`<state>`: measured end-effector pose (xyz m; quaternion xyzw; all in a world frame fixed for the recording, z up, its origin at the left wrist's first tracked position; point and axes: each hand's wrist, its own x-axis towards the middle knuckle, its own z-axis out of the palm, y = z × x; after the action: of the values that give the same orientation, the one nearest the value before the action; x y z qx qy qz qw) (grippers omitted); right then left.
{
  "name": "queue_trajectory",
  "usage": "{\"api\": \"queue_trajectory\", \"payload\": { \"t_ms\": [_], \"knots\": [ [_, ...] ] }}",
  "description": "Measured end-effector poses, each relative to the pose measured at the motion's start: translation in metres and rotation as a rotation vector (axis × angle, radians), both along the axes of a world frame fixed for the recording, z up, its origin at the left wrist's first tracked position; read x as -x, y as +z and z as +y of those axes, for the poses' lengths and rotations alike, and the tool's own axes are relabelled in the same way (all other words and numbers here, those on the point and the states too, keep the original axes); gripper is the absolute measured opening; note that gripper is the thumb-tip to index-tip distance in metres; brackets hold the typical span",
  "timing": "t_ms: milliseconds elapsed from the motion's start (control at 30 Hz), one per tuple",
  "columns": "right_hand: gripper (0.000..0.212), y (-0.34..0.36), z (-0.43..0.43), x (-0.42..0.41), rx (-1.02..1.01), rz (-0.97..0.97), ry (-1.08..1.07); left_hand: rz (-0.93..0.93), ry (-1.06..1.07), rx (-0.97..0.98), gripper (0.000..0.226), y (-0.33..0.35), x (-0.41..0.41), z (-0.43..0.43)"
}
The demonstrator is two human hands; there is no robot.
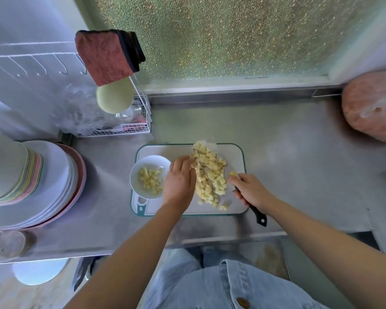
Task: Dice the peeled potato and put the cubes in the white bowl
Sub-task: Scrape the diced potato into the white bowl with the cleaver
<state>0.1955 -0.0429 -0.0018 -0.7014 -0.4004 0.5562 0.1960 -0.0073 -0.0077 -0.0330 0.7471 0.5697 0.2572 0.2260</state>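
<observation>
A heap of pale yellow potato cubes [210, 175] lies on the white cutting board [234, 152] with a green rim. The white bowl [136, 172] stands on the board's left end and holds several cubes. My left hand [179, 181] lies against the left side of the heap, fingers fairly straight and touching the cubes. My right hand [251, 189] grips the black handle of a knife [257, 214] at the heap's right side; the blade is mostly hidden by the hand and the cubes. A few loose cubes [224, 206] lie near the board's front edge.
A tall stack of plates [38, 181] stands on the steel counter at the left. A wire rack [129, 128] with a sponge and plastic sits behind the board. A pink plastic bag [372, 105] lies at the far right. The counter's front edge runs just below the board.
</observation>
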Motion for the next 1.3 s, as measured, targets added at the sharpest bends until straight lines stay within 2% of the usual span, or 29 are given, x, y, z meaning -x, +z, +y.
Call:
{"api": "queue_trajectory", "payload": {
  "t_ms": [100, 233, 433, 533, 667, 833, 1133, 1300],
  "knots": [
    [0.029, 0.011, 0.015, 0.025, 0.010, 0.003, 0.114, -0.009, 0.023, -0.024, 0.043, 0.013, 0.025, 0.013],
    [0.027, 0.013, 0.032, 0.060, 0.035, 0.047, 0.226, 0.088, -0.018, 0.033, 0.045, 0.007, 0.061, 0.028],
    [0.024, 0.011, 0.048, 0.088, 0.065, 0.043, 0.252, 0.039, 0.044, 0.052, 0.042, -0.003, 0.098, 0.023],
    [0.026, 0.010, 0.052, 0.092, 0.059, 0.043, 0.221, 0.035, 0.070, 0.076, 0.047, -0.011, 0.109, 0.011],
    [0.030, 0.010, 0.053, 0.096, 0.024, 0.023, 0.223, 0.020, 0.091, 0.071, 0.047, -0.003, 0.103, 0.009],
    [0.028, 0.012, 0.051, 0.103, 0.025, 0.015, 0.254, 0.073, -0.092, 0.046, 0.051, 0.009, 0.083, 0.020],
    [0.032, 0.011, 0.050, 0.102, -0.022, -0.013, 0.247, 0.076, 0.049, 0.060, 0.044, 0.003, 0.102, 0.005],
    [0.032, 0.014, 0.046, 0.109, -0.034, -0.016, 0.308, 0.158, -0.017, 0.100, 0.051, 0.001, 0.088, 0.025]
  ]
}}
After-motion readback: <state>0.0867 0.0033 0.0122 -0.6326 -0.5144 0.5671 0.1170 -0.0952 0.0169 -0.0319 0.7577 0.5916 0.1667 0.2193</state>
